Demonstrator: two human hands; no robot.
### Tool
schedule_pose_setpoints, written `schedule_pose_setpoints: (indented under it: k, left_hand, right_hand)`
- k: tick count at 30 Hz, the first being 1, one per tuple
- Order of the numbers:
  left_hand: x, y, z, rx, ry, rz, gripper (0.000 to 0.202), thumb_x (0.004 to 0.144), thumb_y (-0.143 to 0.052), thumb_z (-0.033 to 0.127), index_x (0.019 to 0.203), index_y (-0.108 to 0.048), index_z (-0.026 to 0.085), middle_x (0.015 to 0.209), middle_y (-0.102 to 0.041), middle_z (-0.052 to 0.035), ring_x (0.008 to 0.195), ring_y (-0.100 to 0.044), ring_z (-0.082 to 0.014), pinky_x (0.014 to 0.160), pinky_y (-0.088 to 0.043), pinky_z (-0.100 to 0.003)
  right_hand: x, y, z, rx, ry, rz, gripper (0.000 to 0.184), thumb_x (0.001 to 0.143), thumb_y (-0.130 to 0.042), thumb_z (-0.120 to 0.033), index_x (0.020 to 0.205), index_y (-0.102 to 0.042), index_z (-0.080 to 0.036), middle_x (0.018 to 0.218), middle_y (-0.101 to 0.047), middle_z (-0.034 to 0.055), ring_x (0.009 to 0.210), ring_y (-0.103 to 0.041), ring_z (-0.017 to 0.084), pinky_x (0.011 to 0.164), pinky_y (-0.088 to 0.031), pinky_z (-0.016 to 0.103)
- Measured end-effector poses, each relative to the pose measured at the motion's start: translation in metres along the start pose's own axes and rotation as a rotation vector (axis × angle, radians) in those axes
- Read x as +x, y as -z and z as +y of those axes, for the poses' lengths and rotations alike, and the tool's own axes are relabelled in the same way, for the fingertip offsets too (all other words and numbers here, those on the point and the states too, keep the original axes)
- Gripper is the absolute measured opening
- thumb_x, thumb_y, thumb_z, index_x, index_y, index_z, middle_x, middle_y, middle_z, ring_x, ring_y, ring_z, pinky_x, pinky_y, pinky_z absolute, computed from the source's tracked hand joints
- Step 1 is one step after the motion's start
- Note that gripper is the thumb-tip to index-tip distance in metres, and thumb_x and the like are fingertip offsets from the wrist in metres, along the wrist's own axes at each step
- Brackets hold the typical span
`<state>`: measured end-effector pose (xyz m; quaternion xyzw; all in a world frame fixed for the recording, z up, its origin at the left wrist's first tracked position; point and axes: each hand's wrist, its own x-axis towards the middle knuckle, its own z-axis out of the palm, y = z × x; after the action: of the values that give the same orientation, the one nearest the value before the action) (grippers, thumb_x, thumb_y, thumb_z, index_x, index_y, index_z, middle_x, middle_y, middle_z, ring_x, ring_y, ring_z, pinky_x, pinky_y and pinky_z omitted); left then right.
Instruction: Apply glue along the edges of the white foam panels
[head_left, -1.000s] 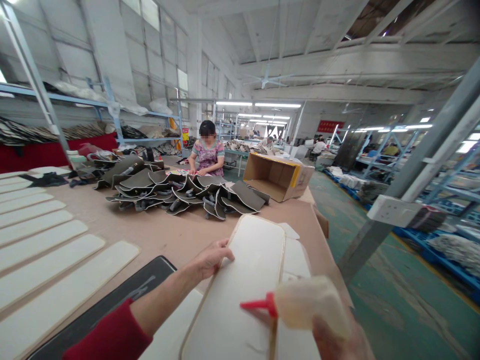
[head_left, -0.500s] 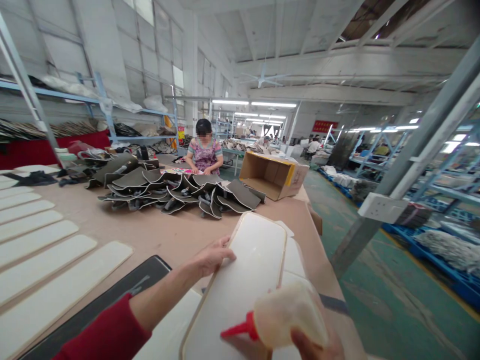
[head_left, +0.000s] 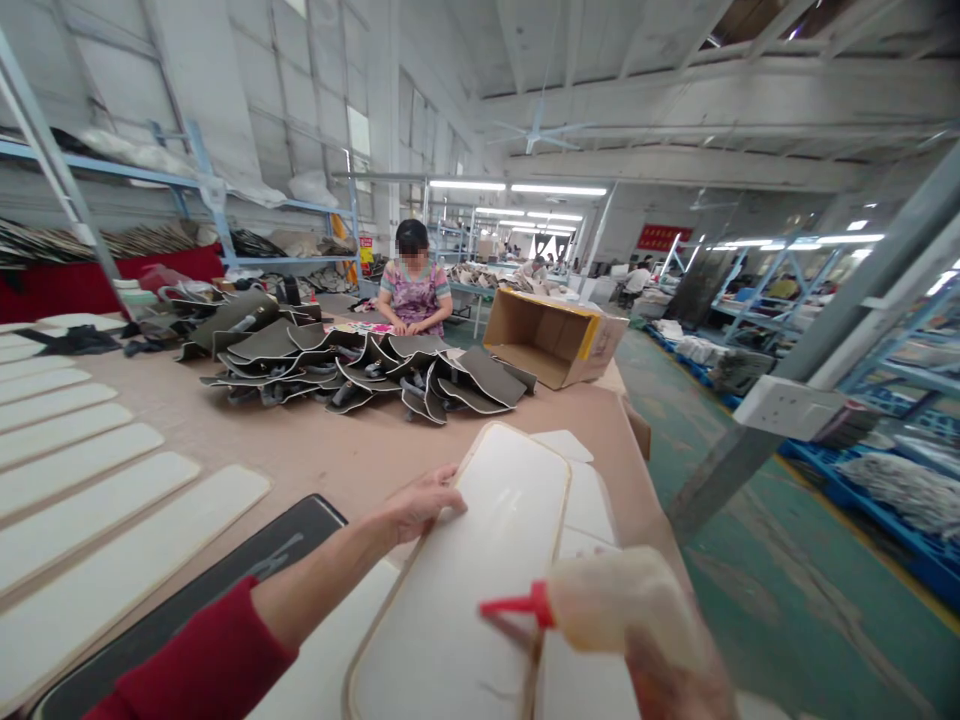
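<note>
My left hand (head_left: 426, 505) grips the left edge of a long white panel (head_left: 480, 570) with rounded corners and a yellowish rim, thumb on top, fingers partly hidden. In my right hand (head_left: 667, 670), blurred at the lower right, is a squeeze bottle (head_left: 622, 600) with a red nozzle and yellowish contents. Its nozzle tip points left, over the panel's lower part; whether it touches the surface I cannot tell. More white panels (head_left: 589, 500) lie beneath and to the right of the held one.
Several white panels (head_left: 127, 510) lie in a row at left, beside a black board (head_left: 277, 550). Dark folded pieces (head_left: 360, 370) are heaped at the back of the table, near an open cardboard box (head_left: 551, 345). A co-worker (head_left: 412, 285) sits beyond them. A grey post (head_left: 810, 330) rises at right.
The bottle in my right hand has moved right and up across the panel. My left hand keeps its hold on the panel's edge. The whole view has shifted slightly.
</note>
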<state>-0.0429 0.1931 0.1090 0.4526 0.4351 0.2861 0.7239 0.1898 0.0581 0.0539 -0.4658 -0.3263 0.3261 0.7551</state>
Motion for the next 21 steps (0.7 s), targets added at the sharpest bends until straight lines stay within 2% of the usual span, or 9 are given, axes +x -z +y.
schedule_pose_setpoints:
  k: [3, 5, 8, 10, 13, 14, 16, 18, 21]
  left_hand:
    - [0.001, -0.001, 0.000, -0.003, 0.024, -0.060, 0.066, 0.048, -0.060, 0.010, 0.114, -0.057, 0.018, 0.091, -0.071, -0.0032, 0.082, -0.065, -0.0212, 0.066, -0.050, -0.027]
    - [0.002, -0.001, 0.000, -0.014, 0.019, -0.074, 0.065, 0.048, -0.060, 0.009, 0.112, -0.059, 0.018, 0.091, -0.071, -0.0032, 0.083, -0.065, -0.0212, 0.066, -0.051, -0.027]
    - [0.007, 0.004, -0.001, -0.026, 0.019, -0.049, 0.065, 0.047, -0.060, 0.009, 0.111, -0.059, 0.018, 0.090, -0.071, -0.0029, 0.082, -0.064, -0.0210, 0.066, -0.051, -0.027]
    - [0.010, 0.007, -0.003, -0.022, 0.029, -0.024, 0.066, 0.047, -0.061, 0.009, 0.113, -0.059, 0.018, 0.090, -0.071, -0.0030, 0.081, -0.064, -0.0208, 0.066, -0.051, -0.027]
    - [0.012, 0.006, -0.005, -0.016, 0.056, -0.021, 0.069, 0.047, -0.061, 0.009, 0.115, -0.057, 0.018, 0.092, -0.071, -0.0033, 0.081, -0.065, -0.0216, 0.065, -0.051, -0.027]
    - [0.012, 0.005, -0.005, -0.016, 0.069, -0.034, 0.069, 0.047, -0.060, 0.009, 0.116, -0.057, 0.018, 0.093, -0.071, -0.0035, 0.081, -0.065, -0.0216, 0.064, -0.051, -0.027]
    - [0.013, 0.001, -0.006, -0.023, 0.084, -0.059, 0.070, 0.047, -0.060, 0.009, 0.115, -0.057, 0.018, 0.096, -0.072, -0.0037, 0.082, -0.066, -0.0213, 0.065, -0.051, -0.027]
    - [0.014, 0.000, -0.007, -0.025, 0.084, -0.060, 0.070, 0.046, -0.059, 0.009, 0.116, -0.056, 0.018, 0.098, -0.072, -0.0042, 0.083, -0.066, -0.0216, 0.066, -0.051, -0.027]
    - [0.016, 0.002, -0.009, -0.010, 0.078, -0.034, 0.072, 0.046, -0.059, 0.009, 0.118, -0.055, 0.017, 0.097, -0.072, -0.0051, 0.087, -0.066, -0.0237, 0.066, -0.052, -0.028]
  right_hand:
    - [0.031, 0.003, -0.006, 0.081, 0.060, 0.131, 0.059, 0.058, -0.087, -0.034, 0.110, -0.062, -0.022, 0.098, -0.065, 0.0026, 0.088, -0.061, 0.018, 0.082, -0.051, 0.024]
    - [0.037, 0.004, -0.005, 0.096, 0.048, 0.133, 0.061, 0.058, -0.087, -0.034, 0.111, -0.062, -0.021, 0.095, -0.065, 0.0031, 0.086, -0.061, 0.018, 0.080, -0.051, 0.023]
    - [0.012, 0.007, 0.004, 0.051, -0.099, -0.003, 0.059, 0.054, -0.089, -0.037, 0.104, -0.065, -0.017, 0.086, -0.067, 0.0087, 0.072, -0.063, 0.024, 0.064, -0.055, 0.030]
    - [-0.002, 0.009, 0.007, -0.003, -0.166, -0.036, 0.059, 0.054, -0.088, -0.040, 0.103, -0.065, -0.017, 0.087, -0.068, 0.0090, 0.071, -0.064, 0.025, 0.061, -0.055, 0.030]
    - [0.009, 0.005, 0.003, 0.041, -0.095, 0.048, 0.061, 0.057, -0.088, -0.036, 0.109, -0.063, -0.017, 0.097, -0.067, 0.0084, 0.085, -0.064, 0.023, 0.073, -0.054, 0.027]
    - [0.019, 0.002, 0.000, 0.070, -0.023, 0.113, 0.060, 0.058, -0.087, -0.036, 0.110, -0.062, -0.019, 0.097, -0.066, 0.0049, 0.085, -0.062, 0.019, 0.077, -0.052, 0.022]
    - [0.032, -0.006, -0.001, 0.092, 0.040, 0.143, 0.063, 0.058, -0.088, -0.034, 0.113, -0.060, -0.023, 0.097, -0.065, -0.0006, 0.085, -0.060, 0.014, 0.081, -0.048, 0.018]
    - [0.027, -0.014, 0.001, 0.074, 0.023, 0.102, 0.065, 0.058, -0.088, -0.035, 0.114, -0.059, -0.023, 0.096, -0.065, 0.0002, 0.083, -0.061, 0.015, 0.078, -0.049, 0.019]
    - [0.000, -0.021, 0.007, -0.006, -0.096, -0.042, 0.070, 0.059, -0.086, -0.045, 0.117, -0.058, -0.018, 0.098, -0.068, 0.0081, 0.084, -0.063, 0.023, 0.069, -0.052, 0.025]
